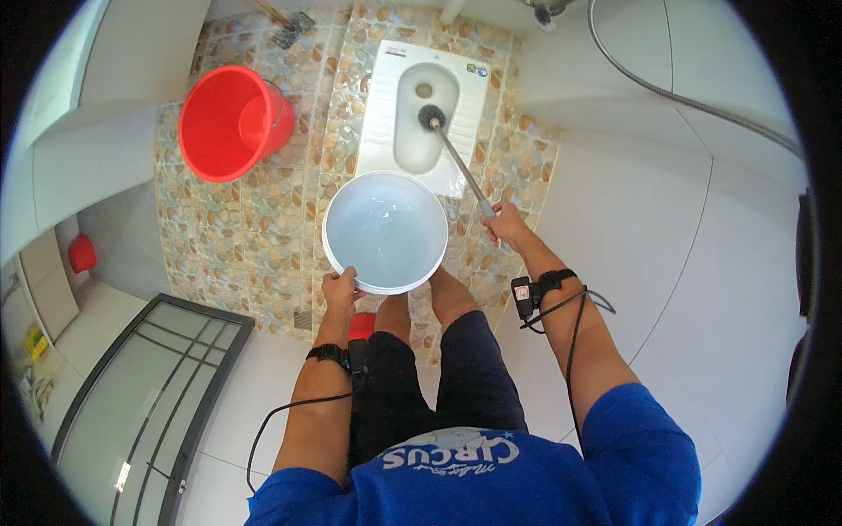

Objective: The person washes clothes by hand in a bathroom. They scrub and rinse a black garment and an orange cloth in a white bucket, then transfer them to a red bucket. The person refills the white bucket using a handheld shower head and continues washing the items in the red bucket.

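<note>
My left hand grips the near rim of a white plastic bucket, which holds water. The bucket covers part of the near end of a white squat toilet set in the floor. In my right hand is the grey handle of a toilet brush. Its dark round bristle head rests in the toilet basin, just on my side of the drain hole. The bucket's base is hidden from this angle.
A red bucket stands on the pebble-patterned floor to the left. Beyond it is a scraper-like tool. A framed glass door stands at the lower left. A metal hose hangs along the right wall. Part of a red object shows near my legs.
</note>
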The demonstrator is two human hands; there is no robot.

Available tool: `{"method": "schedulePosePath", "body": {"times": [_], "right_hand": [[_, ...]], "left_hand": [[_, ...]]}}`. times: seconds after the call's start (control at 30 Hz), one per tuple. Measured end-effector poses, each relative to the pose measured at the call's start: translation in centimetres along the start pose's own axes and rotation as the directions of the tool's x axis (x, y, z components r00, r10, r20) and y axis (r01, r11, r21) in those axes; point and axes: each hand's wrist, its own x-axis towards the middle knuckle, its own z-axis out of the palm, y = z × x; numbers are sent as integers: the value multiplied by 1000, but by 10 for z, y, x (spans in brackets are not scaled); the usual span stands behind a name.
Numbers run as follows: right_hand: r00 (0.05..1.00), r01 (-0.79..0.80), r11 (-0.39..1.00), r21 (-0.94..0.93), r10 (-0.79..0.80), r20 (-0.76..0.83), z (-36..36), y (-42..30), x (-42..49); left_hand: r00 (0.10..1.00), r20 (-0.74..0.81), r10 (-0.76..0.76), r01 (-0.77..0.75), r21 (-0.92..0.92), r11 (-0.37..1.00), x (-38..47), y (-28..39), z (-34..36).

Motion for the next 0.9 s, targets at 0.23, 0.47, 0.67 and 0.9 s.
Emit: {"method": "schedulePosePath", "body": {"times": [0.23, 0.47, 0.67, 0.9], "right_hand": [[995, 14, 999, -33, -11, 98, -25, -23, 11], [995, -44, 998, -51, 49, 90, -73, -30, 26], [940, 332, 832, -444, -329, 86, -97, -31, 22], [935, 271, 735, -621, -353, -11, -99, -10, -4]], "left_hand": [[991, -4, 137, -137, 62, 989, -3, 51, 84], [982, -164, 94, -78, 105, 991, 6, 99, 188], [973, -211, 93, -75, 90, 993, -11, 84, 206], [983, -144, 115, -125, -61, 990, -17, 61, 154]]}}
